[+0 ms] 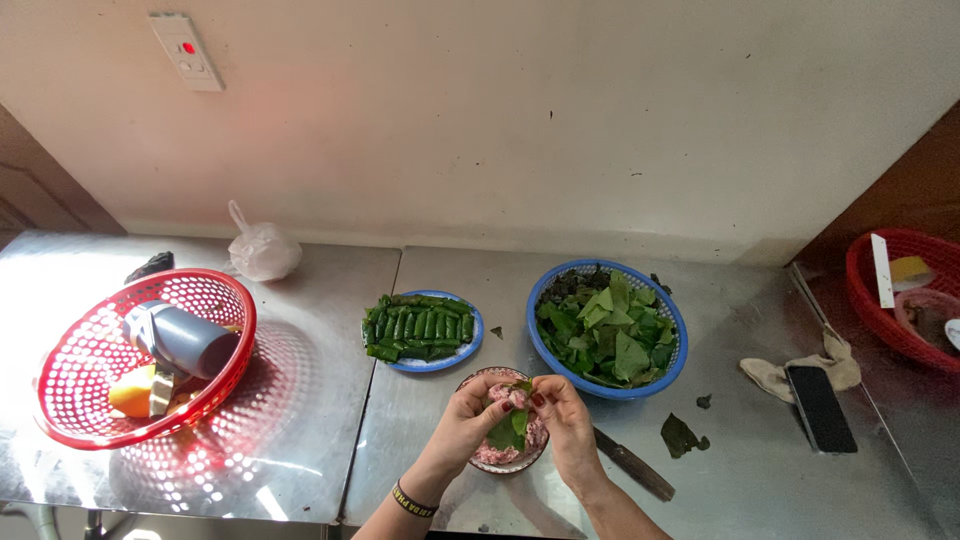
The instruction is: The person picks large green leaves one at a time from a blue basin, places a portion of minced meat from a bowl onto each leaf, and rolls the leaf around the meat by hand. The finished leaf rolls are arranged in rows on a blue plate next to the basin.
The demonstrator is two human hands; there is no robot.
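Leaf (510,428) is held between both hands, directly above the small bowl (506,462) of pink minced meat at the front edge of the steel table (300,420). The left hand (472,415) pinches its left side with fingers closed on it, and the right hand (562,418) is closed on the other side; a bit of meat seems to sit at the top of the leaf, though the fingers hide most of it.

Several things could go wrong from this position. If the fingers pull apart too hard, the leaf may tear, because it is thin and already folded. If too much filling is inside, it can squeeze out at the ends and drop back into the bowl (or onto the table, which is worse). The bowl stands near the table edge, so a push from a wrist could slide it off.

A knife (633,466) lies just beside the right forearm, and a careless move of the elbow could hit it. The plate (470,345) of finished green rolls (418,326) and the blue basket (540,340) of loose leaves are behind the bowl, both near enough to reach, so a hurried reach may knock the bowl.
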